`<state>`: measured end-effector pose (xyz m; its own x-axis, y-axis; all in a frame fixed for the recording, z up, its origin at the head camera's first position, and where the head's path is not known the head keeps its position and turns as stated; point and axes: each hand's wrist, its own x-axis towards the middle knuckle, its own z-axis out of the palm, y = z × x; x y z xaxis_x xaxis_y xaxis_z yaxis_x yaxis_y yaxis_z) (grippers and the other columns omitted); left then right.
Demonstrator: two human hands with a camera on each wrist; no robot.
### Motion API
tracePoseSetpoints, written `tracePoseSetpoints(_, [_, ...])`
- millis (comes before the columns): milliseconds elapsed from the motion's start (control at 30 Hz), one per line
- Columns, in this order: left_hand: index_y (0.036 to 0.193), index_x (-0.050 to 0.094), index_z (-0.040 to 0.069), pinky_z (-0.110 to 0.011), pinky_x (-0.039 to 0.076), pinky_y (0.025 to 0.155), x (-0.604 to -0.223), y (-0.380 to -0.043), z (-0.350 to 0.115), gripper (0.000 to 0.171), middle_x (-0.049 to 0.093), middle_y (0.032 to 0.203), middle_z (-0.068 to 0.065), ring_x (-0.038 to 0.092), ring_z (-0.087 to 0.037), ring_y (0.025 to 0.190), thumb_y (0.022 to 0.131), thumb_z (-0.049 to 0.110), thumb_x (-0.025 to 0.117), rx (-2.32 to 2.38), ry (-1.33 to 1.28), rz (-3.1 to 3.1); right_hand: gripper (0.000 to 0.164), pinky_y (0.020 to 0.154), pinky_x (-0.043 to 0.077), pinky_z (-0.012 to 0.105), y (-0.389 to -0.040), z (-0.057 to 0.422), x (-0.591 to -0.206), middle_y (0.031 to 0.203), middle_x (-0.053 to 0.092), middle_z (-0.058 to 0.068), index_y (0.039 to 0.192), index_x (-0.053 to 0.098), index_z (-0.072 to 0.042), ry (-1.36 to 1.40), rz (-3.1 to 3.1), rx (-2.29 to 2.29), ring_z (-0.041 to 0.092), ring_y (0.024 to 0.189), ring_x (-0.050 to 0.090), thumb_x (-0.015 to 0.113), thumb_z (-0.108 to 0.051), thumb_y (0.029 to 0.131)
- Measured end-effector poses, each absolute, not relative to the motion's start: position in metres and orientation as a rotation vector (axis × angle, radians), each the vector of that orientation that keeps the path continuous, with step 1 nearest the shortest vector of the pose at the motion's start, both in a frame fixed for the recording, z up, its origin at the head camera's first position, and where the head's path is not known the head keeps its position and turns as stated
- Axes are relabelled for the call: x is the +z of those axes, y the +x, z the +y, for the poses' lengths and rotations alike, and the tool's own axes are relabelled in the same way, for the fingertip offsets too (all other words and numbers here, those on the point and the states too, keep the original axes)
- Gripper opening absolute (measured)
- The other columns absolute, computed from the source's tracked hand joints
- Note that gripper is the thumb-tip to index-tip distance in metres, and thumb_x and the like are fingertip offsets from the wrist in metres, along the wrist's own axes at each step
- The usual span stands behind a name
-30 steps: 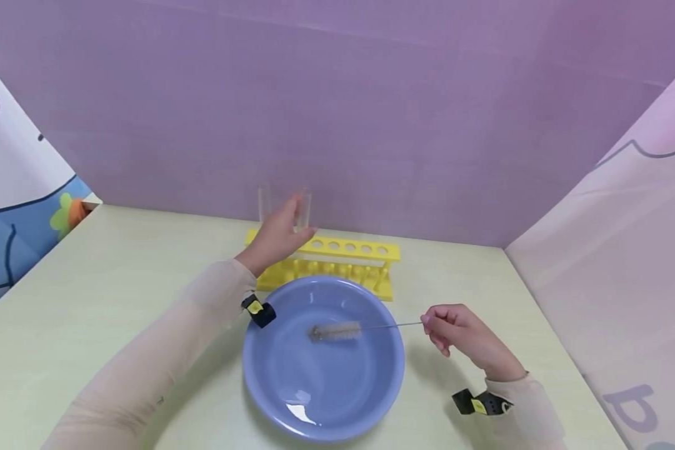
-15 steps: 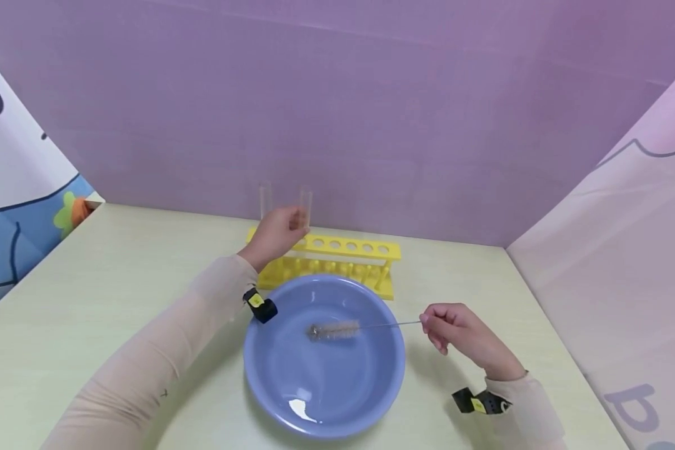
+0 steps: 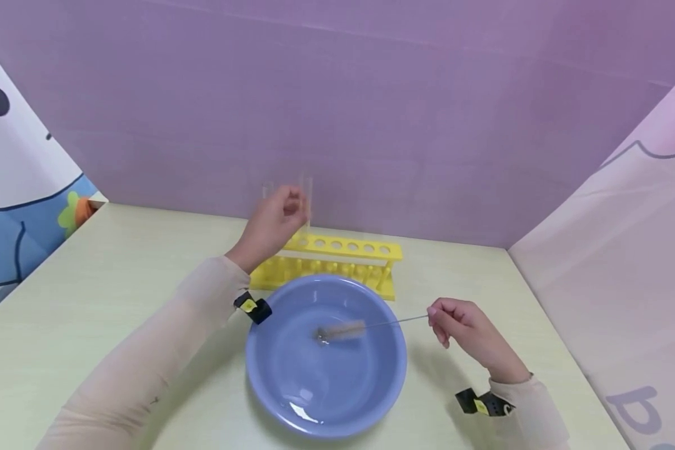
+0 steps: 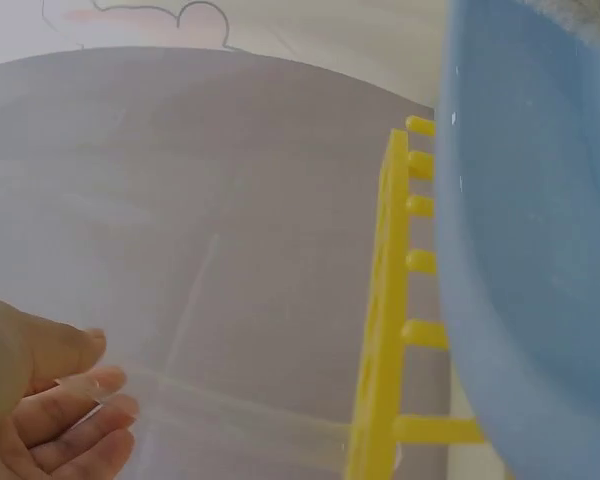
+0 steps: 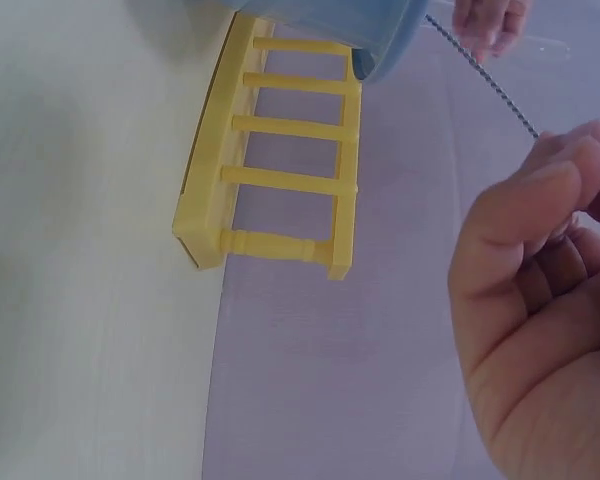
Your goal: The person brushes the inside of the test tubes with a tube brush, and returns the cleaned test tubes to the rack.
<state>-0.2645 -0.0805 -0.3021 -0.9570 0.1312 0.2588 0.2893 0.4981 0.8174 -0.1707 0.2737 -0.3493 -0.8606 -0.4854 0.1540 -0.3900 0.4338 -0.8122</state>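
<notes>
My left hand (image 3: 275, 219) pinches a clear glass test tube (image 3: 308, 194) near its upper part, above the yellow test tube rack (image 3: 365, 249). In the left wrist view the tube (image 4: 250, 412) runs from the fingertips toward the rack, its far end right at the rack's top bar. A second clear tube (image 3: 267, 189) stands at the rack's left end, partly hidden behind the hand. Between thumb and fingers, my right hand (image 3: 472, 331) holds the twisted wire handle (image 5: 485, 75) of a test tube brush. The brush's bristles (image 3: 345, 330) hang over the blue basin (image 3: 400, 356).
The basin, with water in it, sits directly in front of the rack and overlaps its base in the head view. Behind the pale table (image 3: 163, 250) rises a purple backdrop (image 3: 371, 125). Printed cloth walls (image 3: 624, 250) close in both sides.
My left hand dipped lower on the test tube, then rose, and the tube's top is now higher. The right hand and brush have shifted slightly up and to the right.
</notes>
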Motion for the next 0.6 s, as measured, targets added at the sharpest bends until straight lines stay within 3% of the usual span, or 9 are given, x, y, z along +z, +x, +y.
tracePoseSetpoints(400, [0.124,0.053,0.008,-0.037,0.049,0.095,-0.282,-0.239,-0.086,0.035,0.062,0.118,-0.007,0.06,-0.021,0.107,0.091,0.015,0.063,-1.295,-0.56,-2.359,0.023,0.051,0.042,0.026,-0.17,0.275,-0.35,0.058,0.049,0.004,0.077,0.054,-0.008,-0.819,2.703,-1.491,0.014,0.052,0.049,0.045,-0.004,0.098])
tracePoseSetpoints(600, [0.125,0.054,0.004,-0.041,0.052,0.091,-0.284,-0.223,-0.093,0.037,0.06,0.119,-0.01,0.06,-0.023,0.107,0.09,0.008,0.063,-1.249,-0.693,-2.302,0.025,0.049,0.041,0.025,-0.17,0.274,-0.35,0.057,0.048,0.002,0.077,0.055,-0.01,-0.883,2.777,-1.525,0.012,0.051,0.048,0.045,0.001,0.097])
